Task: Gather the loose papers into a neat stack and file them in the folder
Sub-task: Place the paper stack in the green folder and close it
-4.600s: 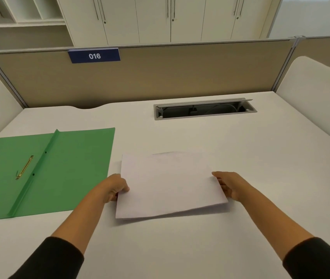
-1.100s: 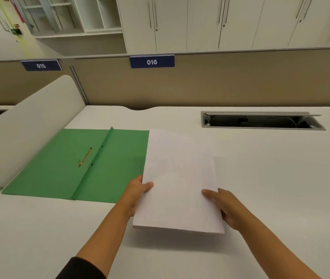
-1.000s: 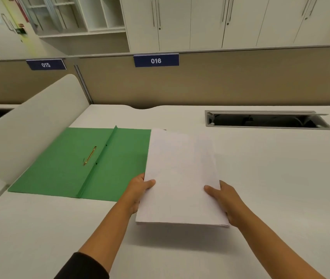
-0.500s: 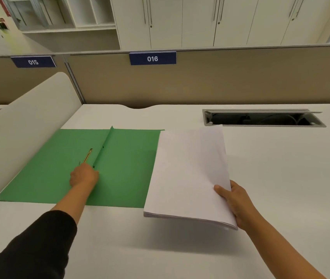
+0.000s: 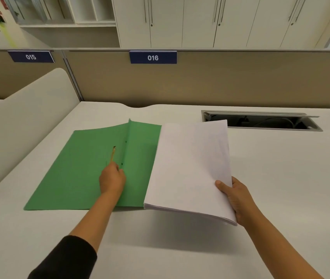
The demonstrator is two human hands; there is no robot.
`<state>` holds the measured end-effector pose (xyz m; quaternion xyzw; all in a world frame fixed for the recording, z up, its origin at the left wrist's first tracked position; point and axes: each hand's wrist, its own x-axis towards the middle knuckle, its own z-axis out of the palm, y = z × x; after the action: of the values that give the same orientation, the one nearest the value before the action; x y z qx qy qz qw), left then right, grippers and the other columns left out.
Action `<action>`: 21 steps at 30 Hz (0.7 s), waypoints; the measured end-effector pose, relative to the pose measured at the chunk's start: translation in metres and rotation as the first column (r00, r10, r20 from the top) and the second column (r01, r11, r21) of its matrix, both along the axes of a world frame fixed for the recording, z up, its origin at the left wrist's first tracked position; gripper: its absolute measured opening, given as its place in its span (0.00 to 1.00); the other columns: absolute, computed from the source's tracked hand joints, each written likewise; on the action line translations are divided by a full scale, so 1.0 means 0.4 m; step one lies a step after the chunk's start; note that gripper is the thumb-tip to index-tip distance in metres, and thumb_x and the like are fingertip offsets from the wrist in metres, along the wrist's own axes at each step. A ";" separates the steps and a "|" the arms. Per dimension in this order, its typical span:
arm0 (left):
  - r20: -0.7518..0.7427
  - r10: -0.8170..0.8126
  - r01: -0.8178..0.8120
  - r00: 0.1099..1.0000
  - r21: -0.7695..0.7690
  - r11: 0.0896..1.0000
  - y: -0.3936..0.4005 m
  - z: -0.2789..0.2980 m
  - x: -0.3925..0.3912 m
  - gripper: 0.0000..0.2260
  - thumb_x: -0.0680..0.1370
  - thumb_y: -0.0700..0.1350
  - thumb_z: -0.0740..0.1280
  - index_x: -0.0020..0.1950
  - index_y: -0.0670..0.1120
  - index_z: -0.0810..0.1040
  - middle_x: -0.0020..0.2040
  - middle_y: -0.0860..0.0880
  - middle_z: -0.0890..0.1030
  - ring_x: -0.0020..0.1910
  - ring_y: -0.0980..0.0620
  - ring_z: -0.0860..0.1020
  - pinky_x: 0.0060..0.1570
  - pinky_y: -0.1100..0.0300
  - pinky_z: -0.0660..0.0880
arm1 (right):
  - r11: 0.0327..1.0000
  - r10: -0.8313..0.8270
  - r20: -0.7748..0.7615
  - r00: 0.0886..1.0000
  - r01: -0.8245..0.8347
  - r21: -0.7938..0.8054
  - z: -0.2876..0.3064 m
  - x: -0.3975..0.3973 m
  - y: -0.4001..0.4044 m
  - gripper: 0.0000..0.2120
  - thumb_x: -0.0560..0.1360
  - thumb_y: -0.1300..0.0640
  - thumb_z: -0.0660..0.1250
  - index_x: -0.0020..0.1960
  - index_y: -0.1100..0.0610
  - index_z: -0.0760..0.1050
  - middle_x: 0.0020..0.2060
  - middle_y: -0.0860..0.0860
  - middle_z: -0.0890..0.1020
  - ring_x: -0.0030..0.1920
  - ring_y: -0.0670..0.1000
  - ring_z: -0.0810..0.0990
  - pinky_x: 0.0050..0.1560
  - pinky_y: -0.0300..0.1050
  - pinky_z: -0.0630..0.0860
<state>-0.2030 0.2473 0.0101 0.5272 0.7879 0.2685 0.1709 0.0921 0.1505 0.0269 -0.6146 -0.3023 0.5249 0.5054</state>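
Now the right hand pinches the squared stack of papers by its near right corner, held clear of the worktop, probably so it stays aligned. The left hand, fingers curled, lifts the brass fastener on the open green folder, presumably readying the prongs.

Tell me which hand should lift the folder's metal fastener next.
Left. The left hand already touches the fastener on the open folder; the right hand holds the paper stack.
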 end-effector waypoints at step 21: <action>0.354 -0.401 0.459 0.845 -0.096 0.883 -0.214 -0.043 0.475 0.14 0.77 0.40 0.62 0.33 0.49 0.65 0.31 0.52 0.68 0.30 0.56 0.65 0.30 0.66 0.64 | 0.980 -0.042 0.277 0.960 0.093 -0.174 -0.027 0.350 -0.154 0.12 0.75 0.57 0.65 0.58 0.58 0.71 0.46 0.54 0.80 0.44 0.56 0.79 0.38 0.46 0.75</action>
<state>-0.0128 0.1616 -0.0073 0.6220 0.6307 0.2348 0.4002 0.2322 0.0889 0.0162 -0.7353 -0.2974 0.4435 0.4173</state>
